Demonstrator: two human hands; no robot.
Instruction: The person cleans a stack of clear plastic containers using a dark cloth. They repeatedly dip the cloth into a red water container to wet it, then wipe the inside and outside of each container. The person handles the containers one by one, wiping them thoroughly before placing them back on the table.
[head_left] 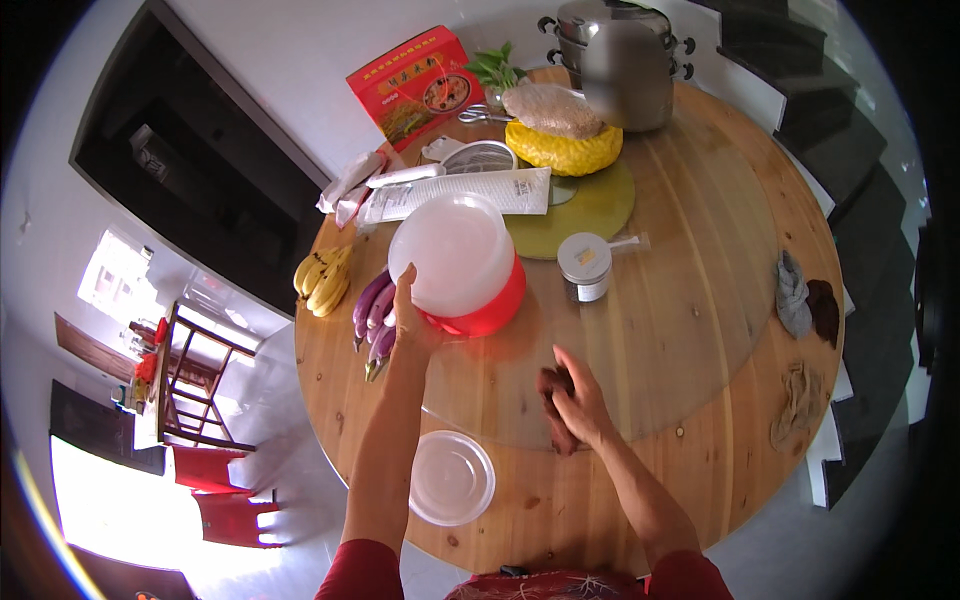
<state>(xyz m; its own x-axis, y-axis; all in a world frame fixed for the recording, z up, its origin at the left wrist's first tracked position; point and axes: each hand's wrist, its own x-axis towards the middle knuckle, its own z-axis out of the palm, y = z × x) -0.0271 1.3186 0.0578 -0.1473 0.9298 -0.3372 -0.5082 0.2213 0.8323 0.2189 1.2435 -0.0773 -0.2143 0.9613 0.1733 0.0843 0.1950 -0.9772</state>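
My left hand (410,315) is closed on the near left side of a whitish translucent round tub (450,250), thumb against its wall. A red basin (490,310) sits right under and behind the tub; where the two meet is partly hidden. Bunched under my right hand (582,402) is a dark brown cloth (558,435), gripped against the tabletop, with the index finger pointing forward. Left of that cloth, near the front edge, lies a round translucent lid (452,480).
Purple eggplants (376,312) and bananas (324,278) lie at the left. A lidded jar (586,268) stands right of the basin. Behind are a yellow bag (565,150), a red box (415,85) and a steel steamer pot (640,75). Several cloths (792,295) lie at the right edge.
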